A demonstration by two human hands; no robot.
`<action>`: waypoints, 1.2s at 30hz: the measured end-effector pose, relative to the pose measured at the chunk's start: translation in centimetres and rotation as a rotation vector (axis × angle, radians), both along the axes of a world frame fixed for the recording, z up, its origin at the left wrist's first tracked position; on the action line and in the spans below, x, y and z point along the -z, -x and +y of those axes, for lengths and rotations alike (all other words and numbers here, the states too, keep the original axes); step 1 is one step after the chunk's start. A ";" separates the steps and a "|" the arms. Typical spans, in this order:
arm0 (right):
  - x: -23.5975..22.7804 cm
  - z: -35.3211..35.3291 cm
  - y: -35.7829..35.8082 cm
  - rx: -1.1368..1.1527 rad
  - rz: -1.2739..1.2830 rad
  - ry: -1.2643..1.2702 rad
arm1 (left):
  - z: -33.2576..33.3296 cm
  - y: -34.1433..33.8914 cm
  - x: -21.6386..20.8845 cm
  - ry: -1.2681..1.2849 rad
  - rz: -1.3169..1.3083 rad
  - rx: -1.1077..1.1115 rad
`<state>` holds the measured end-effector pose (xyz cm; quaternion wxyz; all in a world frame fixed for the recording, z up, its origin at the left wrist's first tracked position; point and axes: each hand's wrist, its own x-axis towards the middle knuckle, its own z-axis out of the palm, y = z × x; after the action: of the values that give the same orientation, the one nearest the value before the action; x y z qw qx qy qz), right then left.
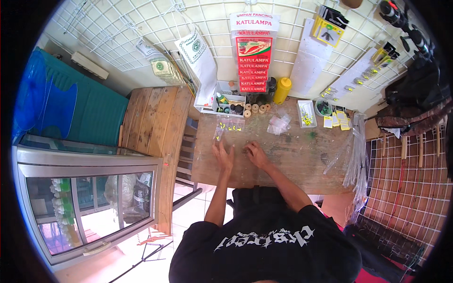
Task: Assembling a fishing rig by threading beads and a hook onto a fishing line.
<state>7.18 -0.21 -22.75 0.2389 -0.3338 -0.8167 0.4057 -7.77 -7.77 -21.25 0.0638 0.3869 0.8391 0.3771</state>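
The step in hand looks like sorting or arranging small yellow pieces (238,129) on the worn wooden tabletop (292,162). They lie in a loose row at a clear plastic bag (230,121), just beyond the left hand (222,156); whether they are inside the bag or on top of it cannot be told. A single yellow piece (217,138) lies nearer, by the left fingertips.

The left grip is spread, thumb apart from the fingers, low over the tabletop; whether it touches the bag is unclear. The right hand (256,155) is near it, fingers bent inward; at this size I cannot tell whether its grip is pinching anything.

More yellow pieces sit in a white tray (307,123), well apart to the right, and a loose pile of clear bags (279,124) lies between that tray and the row. Wooden spools (255,109) stand beyond the hands.

As I judge it, the next move calls for a fine fingertip pinch on one piece, with the other hand steadying the thin bag, since both bag and pieces look light enough to slide when brushed.
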 end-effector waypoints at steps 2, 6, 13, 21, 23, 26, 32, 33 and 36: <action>0.2 0.2 -2.7 0.056 -0.040 -0.030 | 0.2 -2.8 -0.2 -0.009 -0.017 0.090; -0.7 -0.4 -6.7 0.109 -0.171 -0.168 | -0.2 -6.6 1.2 0.065 -0.133 0.308; -1.8 -1.3 -14.0 0.314 -0.276 -0.283 | 1.2 -11.8 1.0 0.162 -0.177 0.719; -1.4 -1.3 -20.6 0.476 -0.448 -0.288 | 1.7 -13.0 -0.1 0.359 -0.099 0.799; -1.7 -0.7 -21.0 0.438 -0.468 -0.268 | 1.3 -13.0 0.1 0.348 -0.057 0.790; -1.6 0.0 -21.3 0.374 -0.513 -0.244 | 1.0 -12.7 0.4 0.336 -0.036 0.783; -1.3 0.1 -21.5 0.352 -0.598 -0.268 | 1.7 -12.7 -0.2 0.274 -0.041 0.710; -1.4 0.2 -21.6 0.360 -0.595 -0.256 | 2.3 -12.8 -0.2 0.252 -0.014 0.656; -1.4 0.2 -21.5 0.357 -0.578 -0.253 | 5.8 -12.3 -0.5 0.254 0.003 0.520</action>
<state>28.65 0.01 -21.39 0.1044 -0.5401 -0.8229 0.1423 4.51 -1.99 -20.75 0.2051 0.5784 0.7524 0.2395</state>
